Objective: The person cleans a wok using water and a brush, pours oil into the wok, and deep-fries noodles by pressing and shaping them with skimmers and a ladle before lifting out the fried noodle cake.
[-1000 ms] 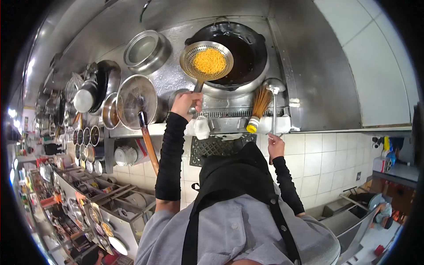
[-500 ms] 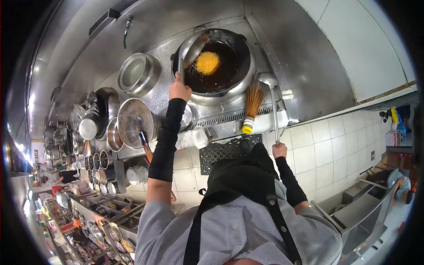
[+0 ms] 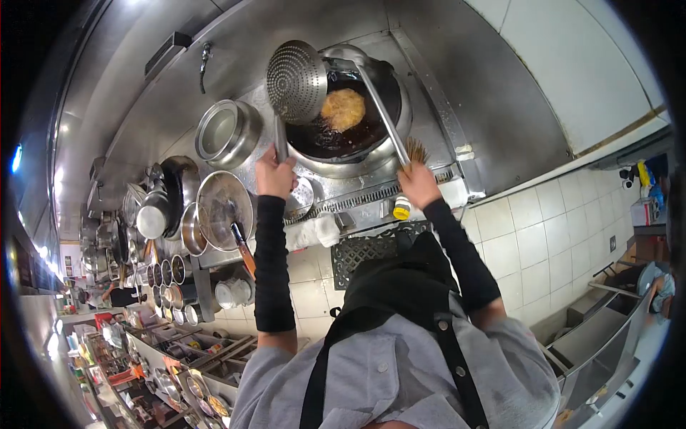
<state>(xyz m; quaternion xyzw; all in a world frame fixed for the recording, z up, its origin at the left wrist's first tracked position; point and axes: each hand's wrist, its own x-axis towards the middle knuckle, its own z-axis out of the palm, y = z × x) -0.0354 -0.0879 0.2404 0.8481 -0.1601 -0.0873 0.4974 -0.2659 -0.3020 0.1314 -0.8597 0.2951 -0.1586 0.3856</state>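
My left hand [image 3: 276, 173] is closed around the handle of a perforated skimmer [image 3: 294, 80]. Its round bowl hangs over the left side of a wok, with its holes facing me. A ladle [image 3: 382, 107] slants over the wok, its handle gripped by my right hand [image 3: 419, 184] and its bowl near the far rim. Dark oil fills the wok [image 3: 371, 144]. In the oil floats a roundish golden-brown piece of frying food [image 3: 343, 109], right of the skimmer. A bamboo brush [image 3: 416, 151] with a yellow end lies behind my right hand, partly hidden by it.
A metal pot [image 3: 227, 132] stands left of the wok. Nearer me sit a large strainer [image 3: 224, 209] and a wooden-handled tool [image 3: 243, 250]. White cloth [image 3: 314, 230] lies along the stove's front edge. More pans [image 3: 153, 214] crowd the left. A tap [image 3: 205, 68] projects from the back wall.
My right hand has raised the ladle from the right side to over the wok. My left hand has drawn back, and the skimmer has turned. The food has gone from bright yellow to golden brown.
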